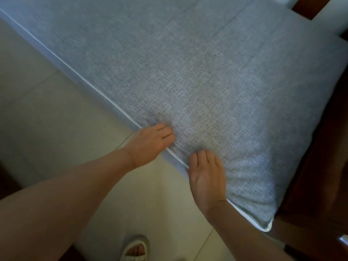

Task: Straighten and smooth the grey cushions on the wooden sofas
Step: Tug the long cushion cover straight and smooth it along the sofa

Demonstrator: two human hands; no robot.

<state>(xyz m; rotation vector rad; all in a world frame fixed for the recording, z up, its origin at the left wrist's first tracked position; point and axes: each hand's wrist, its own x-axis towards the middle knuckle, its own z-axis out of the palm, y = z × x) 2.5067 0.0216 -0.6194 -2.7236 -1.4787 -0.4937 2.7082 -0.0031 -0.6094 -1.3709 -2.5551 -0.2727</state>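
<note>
A large grey seat cushion (216,87) with white piping along its front edge fills most of the view, lying on a dark wooden sofa frame (320,166). My left hand (150,142) rests on the cushion's front edge with its fingers curled down against the fabric. My right hand (206,176) lies a little to the right on the same edge, fingers bent over the piping and pressing into the fabric. Whether either hand pinches the fabric is hidden by the fingers. A second grey cushion (131,19) adjoins at the far left along a seam.
Pale tiled floor (47,110) runs along the cushion's front. My foot in a white slipper (134,249) stands on the floor at the bottom. A wooden armrest (331,242) borders the cushion's right corner. White back cushions (327,17) show at the top right.
</note>
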